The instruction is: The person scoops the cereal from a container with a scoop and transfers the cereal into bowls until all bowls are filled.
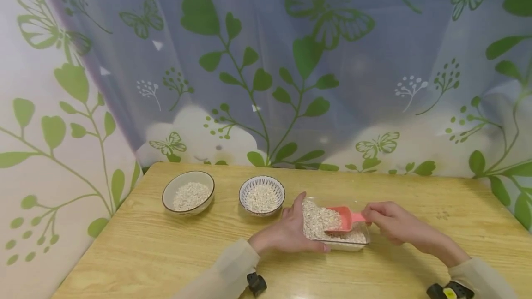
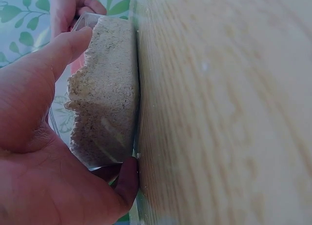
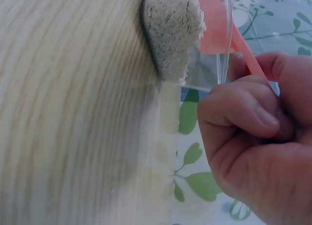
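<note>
A clear rectangular container (image 1: 345, 246) of oat flakes (image 1: 317, 220) stands on the table. My left hand (image 1: 288, 230) holds its left end, thumb along the near side and fingers around the end and back; in the left wrist view the left hand (image 2: 44, 137) lies against the container wall. My right hand (image 1: 390, 220) grips the handle of a pink scoop (image 1: 344, 218), its head dipped into the oats inside the container. In the right wrist view the curled right hand (image 3: 258, 117) has the scoop handle (image 3: 248, 56) between thumb and fingers.
A small patterned bowl (image 1: 262, 180) with oats stands just left of the container. Farther left is a larger dark-rimmed bowl (image 1: 168, 193), also holding oats. The wooden table (image 1: 166, 253) meets a printed curtain (image 1: 266, 82) at its back edge.
</note>
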Demonstrator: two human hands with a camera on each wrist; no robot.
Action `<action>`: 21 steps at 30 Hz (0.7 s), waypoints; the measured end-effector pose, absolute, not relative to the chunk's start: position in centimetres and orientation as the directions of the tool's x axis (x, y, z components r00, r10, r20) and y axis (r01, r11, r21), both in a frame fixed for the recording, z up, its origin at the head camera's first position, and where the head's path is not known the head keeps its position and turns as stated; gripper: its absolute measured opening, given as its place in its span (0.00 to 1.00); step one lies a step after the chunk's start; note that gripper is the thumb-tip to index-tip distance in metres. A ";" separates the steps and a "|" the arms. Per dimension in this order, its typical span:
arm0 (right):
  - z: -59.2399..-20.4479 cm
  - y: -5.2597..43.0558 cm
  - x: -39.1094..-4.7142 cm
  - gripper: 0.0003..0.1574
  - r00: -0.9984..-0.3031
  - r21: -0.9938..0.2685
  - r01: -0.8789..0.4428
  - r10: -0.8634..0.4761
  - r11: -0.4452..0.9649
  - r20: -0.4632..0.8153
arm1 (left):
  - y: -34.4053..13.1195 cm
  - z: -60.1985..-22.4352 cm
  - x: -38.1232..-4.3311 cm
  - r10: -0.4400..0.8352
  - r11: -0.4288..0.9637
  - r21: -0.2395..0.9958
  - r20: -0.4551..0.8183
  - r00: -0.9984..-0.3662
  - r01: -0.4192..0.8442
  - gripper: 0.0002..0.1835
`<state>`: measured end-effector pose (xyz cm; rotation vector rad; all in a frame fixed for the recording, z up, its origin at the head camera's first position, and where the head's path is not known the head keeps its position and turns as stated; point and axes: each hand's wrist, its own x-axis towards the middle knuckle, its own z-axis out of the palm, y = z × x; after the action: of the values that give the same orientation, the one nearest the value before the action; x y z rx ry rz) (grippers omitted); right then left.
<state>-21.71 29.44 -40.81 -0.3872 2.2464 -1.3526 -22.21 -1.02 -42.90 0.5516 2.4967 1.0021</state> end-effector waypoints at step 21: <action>-42.3 31.8 -21.6 0.23 -0.762 -0.982 0.178 -0.640 -0.064 -0.096 | -1.0 -42.8 -22.2 0.492 0.670 0.713 -0.217 -0.843 0.208 0.74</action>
<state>-21.58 31.76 -42.31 -0.4979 1.6529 -1.8814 -22.19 -1.04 -42.79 0.5491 2.4926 0.9942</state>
